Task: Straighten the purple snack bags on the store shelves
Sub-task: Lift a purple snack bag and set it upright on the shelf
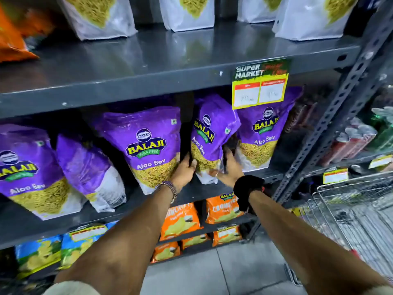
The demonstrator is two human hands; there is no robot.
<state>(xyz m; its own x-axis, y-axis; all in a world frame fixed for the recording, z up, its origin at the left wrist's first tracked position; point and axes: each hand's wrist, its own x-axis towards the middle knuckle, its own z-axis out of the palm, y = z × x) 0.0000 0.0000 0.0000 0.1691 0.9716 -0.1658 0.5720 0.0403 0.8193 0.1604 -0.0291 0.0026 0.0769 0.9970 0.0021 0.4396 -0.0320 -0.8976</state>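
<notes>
Several purple Balaji Aloo Sev bags stand on the middle shelf (63,222). One purple bag (209,133) is turned sideways and tilted, and both hands grip its lower part. My left hand (185,171) holds its left bottom edge; my right hand (230,167) holds its right side. To its left stands a front-facing purple bag (148,145); to its right another purple bag (263,135) sits partly behind a price tag. Two more purple bags (25,167) (85,167) lean at the far left.
White bags (100,18) of yellow snack line the upper shelf (148,81). A yellow Super Market price tag (260,84) hangs from its edge. Orange (180,220) and blue (38,252) bags fill lower shelves. A wire cart (350,209) stands right, beside the perforated upright (331,116).
</notes>
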